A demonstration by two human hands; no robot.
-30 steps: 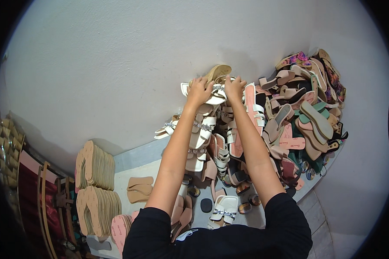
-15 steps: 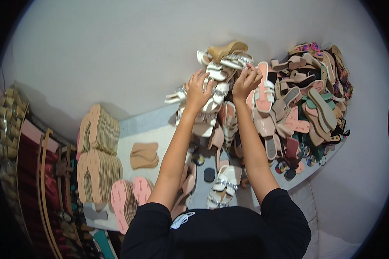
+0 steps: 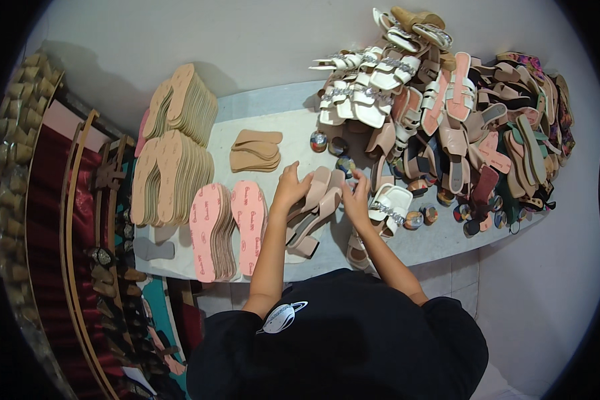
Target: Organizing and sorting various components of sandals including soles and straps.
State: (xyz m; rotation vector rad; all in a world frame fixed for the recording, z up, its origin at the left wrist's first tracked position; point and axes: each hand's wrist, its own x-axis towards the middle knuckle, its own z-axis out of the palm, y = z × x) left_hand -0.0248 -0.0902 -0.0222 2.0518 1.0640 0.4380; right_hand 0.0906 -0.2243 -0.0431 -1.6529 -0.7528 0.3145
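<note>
A pair of beige heeled slide sandals (image 3: 321, 212) lies on the table in front of me, side by side, heels toward me. At their left edge is my left hand (image 3: 291, 189), thumb and fingers apart, the thumb close to or touching the left strap. My right hand (image 3: 357, 200) hovers at their right side, fingers spread, holding nothing. Just right of it lies a pair of white sandals with silver chain straps (image 3: 391, 202), partly hidden by my right forearm. Several round multicoloured pieces (image 3: 345, 167) sit beyond the beige pair.
A tall heap of white chain-strap sandals (image 3: 373, 100) stands at the back, beside a wide pile of mixed sandals (image 3: 490, 143). To the left are stacks of tan insoles (image 3: 173, 177), pink insoles (image 3: 210, 230) and loose tan pieces (image 3: 257, 150). A rack (image 3: 73, 267) stands at far left.
Both hands have left the white sandals on top of the heap and come down toward me to the beige pair. My view has shifted, so the table sits higher in the picture.
</note>
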